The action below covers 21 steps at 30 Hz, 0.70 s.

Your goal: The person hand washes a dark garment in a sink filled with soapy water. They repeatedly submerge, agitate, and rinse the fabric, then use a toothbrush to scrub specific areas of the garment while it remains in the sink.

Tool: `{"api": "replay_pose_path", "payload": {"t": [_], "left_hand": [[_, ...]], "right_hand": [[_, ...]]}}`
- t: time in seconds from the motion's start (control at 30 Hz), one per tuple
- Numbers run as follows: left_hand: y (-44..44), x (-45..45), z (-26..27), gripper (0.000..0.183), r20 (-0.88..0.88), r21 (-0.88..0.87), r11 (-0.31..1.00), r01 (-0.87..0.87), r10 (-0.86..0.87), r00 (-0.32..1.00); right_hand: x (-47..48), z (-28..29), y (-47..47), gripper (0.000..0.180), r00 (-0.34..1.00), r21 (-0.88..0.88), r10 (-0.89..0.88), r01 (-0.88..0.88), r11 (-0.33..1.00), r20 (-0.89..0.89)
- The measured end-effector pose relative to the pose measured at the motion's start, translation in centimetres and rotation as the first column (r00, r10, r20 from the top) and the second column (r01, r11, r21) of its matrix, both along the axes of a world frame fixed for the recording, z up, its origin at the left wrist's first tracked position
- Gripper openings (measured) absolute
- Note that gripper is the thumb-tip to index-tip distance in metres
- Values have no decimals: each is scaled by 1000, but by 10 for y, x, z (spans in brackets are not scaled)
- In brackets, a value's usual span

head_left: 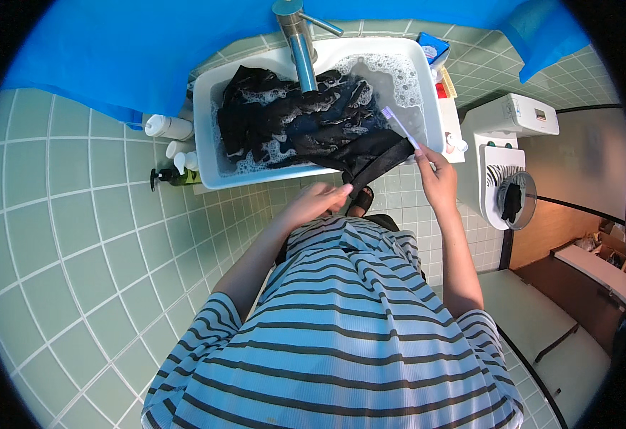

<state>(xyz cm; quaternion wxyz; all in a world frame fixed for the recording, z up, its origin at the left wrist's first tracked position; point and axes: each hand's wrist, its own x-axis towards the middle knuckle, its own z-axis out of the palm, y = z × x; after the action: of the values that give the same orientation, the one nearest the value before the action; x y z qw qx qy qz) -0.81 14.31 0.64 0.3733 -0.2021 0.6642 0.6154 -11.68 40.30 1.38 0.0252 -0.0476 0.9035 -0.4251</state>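
A dark garment (270, 120) lies bunched in soapy water (393, 75) in a white washbasin (204, 128). One stretch of it is drawn out over the basin's front rim. My left hand (319, 198) pinches the lower end of that stretch, just in front of the basin. At the front right corner, my right hand (439, 177) grips a purple toothbrush (403, 128), its bristled head pointing away from me over the water. The fingers of that hand also meet the cloth's right end; whether they pinch it I cannot tell.
A metal faucet (302, 53) reaches over the basin. Bottles (168, 126) and a pump bottle (176, 176) stand at its left, a blue box (433, 48) at its right. Farther right, a clear bowl (528, 201) with dark cloth rests on the toilet lid (498, 155). Blue sheeting (114, 53) hangs behind.
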Motion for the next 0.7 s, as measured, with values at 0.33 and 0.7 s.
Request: {"api": "replay_pose_path", "payload": {"t": [0.33, 0.7], "left_hand": [[41, -12, -24, 28, 100, 509, 681, -526, 560, 822], [44, -6, -18, 19, 65, 523, 669, -528, 586, 807]], "right_hand": [[42, 51, 4, 25, 936, 6, 342, -344, 939, 78], [72, 38, -10, 23, 941, 63, 213, -237, 969, 262]]}}
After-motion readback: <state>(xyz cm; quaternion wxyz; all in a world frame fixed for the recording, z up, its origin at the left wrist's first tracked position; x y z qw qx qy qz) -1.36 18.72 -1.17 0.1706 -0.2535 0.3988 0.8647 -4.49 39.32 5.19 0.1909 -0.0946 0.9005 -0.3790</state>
